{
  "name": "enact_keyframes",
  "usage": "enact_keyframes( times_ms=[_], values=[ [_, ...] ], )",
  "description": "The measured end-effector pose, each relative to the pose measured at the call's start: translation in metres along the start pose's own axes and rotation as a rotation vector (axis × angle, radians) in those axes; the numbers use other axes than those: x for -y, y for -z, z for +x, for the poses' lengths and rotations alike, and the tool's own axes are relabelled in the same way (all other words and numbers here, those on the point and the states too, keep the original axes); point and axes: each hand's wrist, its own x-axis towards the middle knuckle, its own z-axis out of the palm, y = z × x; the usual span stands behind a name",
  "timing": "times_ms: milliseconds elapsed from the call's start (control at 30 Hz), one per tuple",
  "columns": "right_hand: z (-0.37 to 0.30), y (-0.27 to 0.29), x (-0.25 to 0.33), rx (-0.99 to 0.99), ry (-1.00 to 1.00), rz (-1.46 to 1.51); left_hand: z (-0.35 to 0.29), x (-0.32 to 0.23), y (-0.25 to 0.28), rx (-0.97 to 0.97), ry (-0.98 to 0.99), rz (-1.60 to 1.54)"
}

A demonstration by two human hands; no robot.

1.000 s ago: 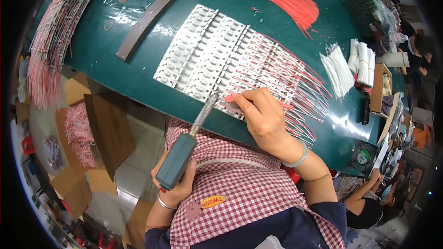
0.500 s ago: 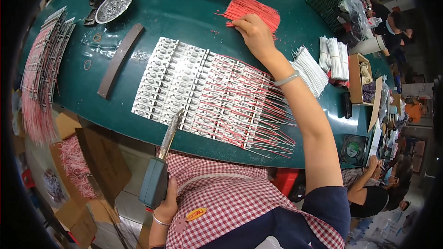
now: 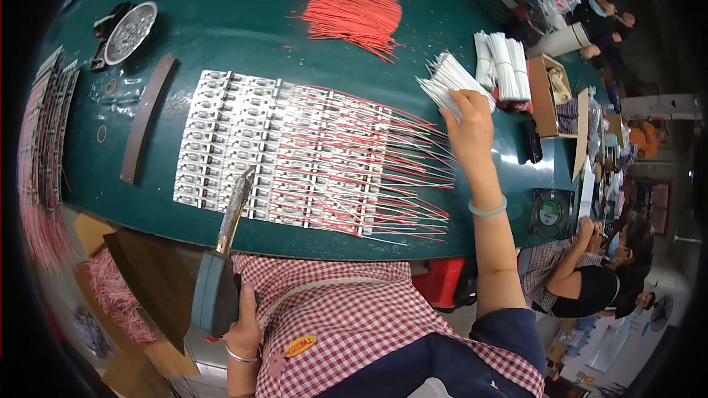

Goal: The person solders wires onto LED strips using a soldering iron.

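Note:
My left hand [image 3: 242, 328] is wrapped round the grey-teal handle of a soldering gun [image 3: 212, 291]. Its long metal tip points up over the front edge of a panel of small white-and-silver boards [image 3: 234, 129]. Red and white wires [image 3: 413, 144] run in rows across the panel's right part and stick out past its edge. My right hand [image 3: 472, 129] is at a loose pile of white wires [image 3: 451, 74], fingers bent down onto its near end; how many wires it grips is hidden. A pile of short red wires [image 3: 352, 15] lies farther back.
Left of the panel are a dark flat bar [image 3: 149, 119] and a metal bowl [image 3: 131, 33]. Wired boards [image 3: 44, 140] are stacked at the left edge. Tied white wire bundles [image 3: 504, 66], a cardboard box [image 3: 544, 96] and a small fan [image 3: 552, 211] stand right. Co-workers sit beyond.
My right hand has left the red wire pile and come nearer and to the right, onto the white wires. My left hand keeps hold of the soldering gun. The whole view has shifted.

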Motion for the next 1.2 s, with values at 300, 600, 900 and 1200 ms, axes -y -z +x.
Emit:
enact_keyframes(
  times_ms=[300,600,900,1200],
  values=[
    [0.001,-0.026,-0.012,-0.169,0.043,-0.108,-0.006,-0.002,-0.008,-0.019,-0.012,-0.055],
    [0.008,-0.029,-0.022,-0.179,0.132,-0.093,-0.006,0.004,-0.002,0.029,-0.056,-0.035],
    [0.036,0.024,-0.009,0.041,0.248,-0.071,-0.005,0.001,-0.005,0.007,-0.041,-0.041],
    [0.076,0.031,0.061,0.371,0.563,-0.575,-0.009,-0.009,-0.003,-0.043,-0.005,-0.157]
  ],
)
